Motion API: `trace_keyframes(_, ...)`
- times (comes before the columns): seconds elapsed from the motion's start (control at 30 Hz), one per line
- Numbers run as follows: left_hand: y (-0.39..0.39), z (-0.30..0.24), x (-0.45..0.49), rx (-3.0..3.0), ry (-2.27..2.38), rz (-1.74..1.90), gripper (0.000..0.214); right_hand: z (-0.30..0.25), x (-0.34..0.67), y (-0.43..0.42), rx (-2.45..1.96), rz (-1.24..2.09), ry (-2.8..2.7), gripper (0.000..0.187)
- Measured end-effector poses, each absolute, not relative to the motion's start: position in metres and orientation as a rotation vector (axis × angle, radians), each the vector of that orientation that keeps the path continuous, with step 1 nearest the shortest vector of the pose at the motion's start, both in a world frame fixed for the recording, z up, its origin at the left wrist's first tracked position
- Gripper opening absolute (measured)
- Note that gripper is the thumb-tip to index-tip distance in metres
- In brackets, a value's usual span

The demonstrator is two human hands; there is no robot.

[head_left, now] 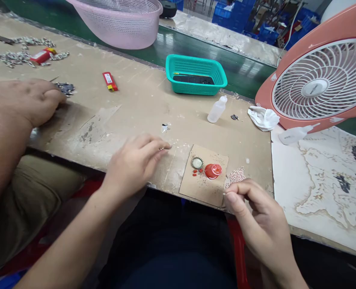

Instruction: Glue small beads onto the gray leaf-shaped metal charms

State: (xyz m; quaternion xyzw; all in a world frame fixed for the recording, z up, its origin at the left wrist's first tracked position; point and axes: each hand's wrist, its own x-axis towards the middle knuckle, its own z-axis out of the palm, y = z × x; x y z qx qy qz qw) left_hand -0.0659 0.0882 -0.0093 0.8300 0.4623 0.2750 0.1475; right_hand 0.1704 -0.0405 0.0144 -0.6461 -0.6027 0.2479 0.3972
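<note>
My right hand [259, 220] pinches a tiny pale piece, perhaps a bead, between thumb and index finger, at the right edge of a brown cardboard square [190, 190]. Behind its fingertips lies a pile of small pink beads [237, 175]. The cardboard bears a bottle cap [197, 162], a glossy red cup-like piece [213, 171] and scattered red bits. My left hand [137, 162] hovers over the table left of the cardboard, thumb and index finger nearly together. Whatever is between them is too small to make out. A silvery scrap [165, 127] lies just beyond it.
A co-worker's hand [27, 100] rests at left, near dark pieces. Behind stand a green basket [196, 90], a pink basket [118, 28] and a small plastic bottle [217, 110]. A red lighter [110, 82] lies mid-table. At right are an orange fan [314, 86] and map-printed sheet [286, 192].
</note>
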Motion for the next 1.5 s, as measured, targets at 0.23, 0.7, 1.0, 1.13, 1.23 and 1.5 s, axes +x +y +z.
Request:
trace_keyframes(0.23,0.13,-0.023,-0.089,2.694,1.366,0.474,0.027,0.015,0.196,-0.016,-1.77,0.379,-1.684,0.017)
trace_keyframes(0.7,0.087,-0.016,-0.1,2.12,1.208,1.038,0.015,0.019,0.187,0.01,-1.994,0.165,-2.058,0.021)
trace_keyframes(1.0,0.054,-0.011,-0.083,1.337,1.016,1.181,0.006,0.022,0.187,0.003,-1.855,0.407,-1.828,0.02)
trace_keyframes(1.13,0.037,-0.008,-0.063,1.097,0.908,1.116,0.008,0.02,0.183,-0.011,-1.648,0.818,-1.325,0.022)
trace_keyframes(1.23,0.025,-0.006,-0.048,0.981,0.831,1.027,0.009,0.016,0.175,-0.023,-1.506,0.991,-1.055,0.022)
trace_keyframes(1.5,0.008,-0.001,-0.023,0.875,0.761,0.851,0.013,0.012,0.157,-0.05,-1.374,1.094,-0.939,0.017)
